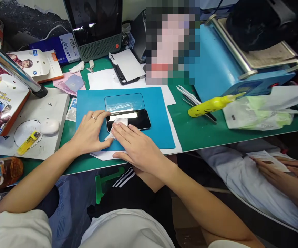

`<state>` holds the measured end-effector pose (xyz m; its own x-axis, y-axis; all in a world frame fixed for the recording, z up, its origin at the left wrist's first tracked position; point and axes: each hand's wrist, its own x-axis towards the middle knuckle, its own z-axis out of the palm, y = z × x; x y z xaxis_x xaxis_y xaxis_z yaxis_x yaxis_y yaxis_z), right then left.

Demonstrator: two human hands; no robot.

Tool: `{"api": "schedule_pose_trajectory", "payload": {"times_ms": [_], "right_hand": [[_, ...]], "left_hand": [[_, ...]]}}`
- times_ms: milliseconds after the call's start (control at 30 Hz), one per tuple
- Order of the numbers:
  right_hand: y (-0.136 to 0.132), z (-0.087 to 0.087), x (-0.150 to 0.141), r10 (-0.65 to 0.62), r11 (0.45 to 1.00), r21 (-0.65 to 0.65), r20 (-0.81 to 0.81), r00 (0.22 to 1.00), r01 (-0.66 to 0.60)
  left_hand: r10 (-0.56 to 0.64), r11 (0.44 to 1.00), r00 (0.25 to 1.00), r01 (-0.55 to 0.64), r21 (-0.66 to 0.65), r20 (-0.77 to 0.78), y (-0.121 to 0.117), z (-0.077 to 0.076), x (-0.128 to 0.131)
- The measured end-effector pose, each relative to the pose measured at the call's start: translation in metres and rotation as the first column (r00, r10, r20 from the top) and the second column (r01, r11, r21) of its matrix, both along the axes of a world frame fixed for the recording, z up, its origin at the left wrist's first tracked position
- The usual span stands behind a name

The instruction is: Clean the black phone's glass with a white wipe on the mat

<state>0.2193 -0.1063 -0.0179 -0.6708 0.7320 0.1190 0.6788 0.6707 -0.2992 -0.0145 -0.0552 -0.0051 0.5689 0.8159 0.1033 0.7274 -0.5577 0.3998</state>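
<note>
A smartphone [141,120] with a dark, glossy screen lies on a blue mat [156,100]. My left hand [90,132] spans its left end, index finger at the far corner and thumb near the close edge, steadying it. Under the fingers of my right hand [141,146] is a folded white wipe [121,121], pressed flat on the screen. Just beyond the phone, a clear screen protector [124,101] with a dark border lies on the mat. The phone's near left corner is hidden by the wipe and fingers.
A yellow bottle [208,106] lies over tweezers-like tools at right, beside a plastic packet [257,113] and a blue machine [213,65]. Boxes [1,106], a lamp post [22,72] and a yellow lighter [28,143] stand or lie left. A co-worker's hands [288,175] hold a white card.
</note>
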Motion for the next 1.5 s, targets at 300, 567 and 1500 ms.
{"api": "schedule_pose_trajectory", "payload": {"times_ms": [300,567,1500], "right_hand": [[-0.012,-0.013,0.060,-0.212,0.977,-0.036,-0.005,0.977,0.212],[0.027,-0.006,0.059,-0.277,0.945,-0.172,0.027,0.960,0.278],[0.012,0.005,-0.030,-0.059,0.998,-0.012,0.006,0.998,0.060]], "left_hand": [[0.066,0.998,0.998,-0.066,-0.020,-0.016,0.004,0.002,0.003],[0.098,0.995,0.995,-0.098,-0.025,0.001,0.005,0.001,0.002],[0.188,0.981,0.949,-0.173,-0.084,0.251,0.007,-0.006,-0.004]]}}
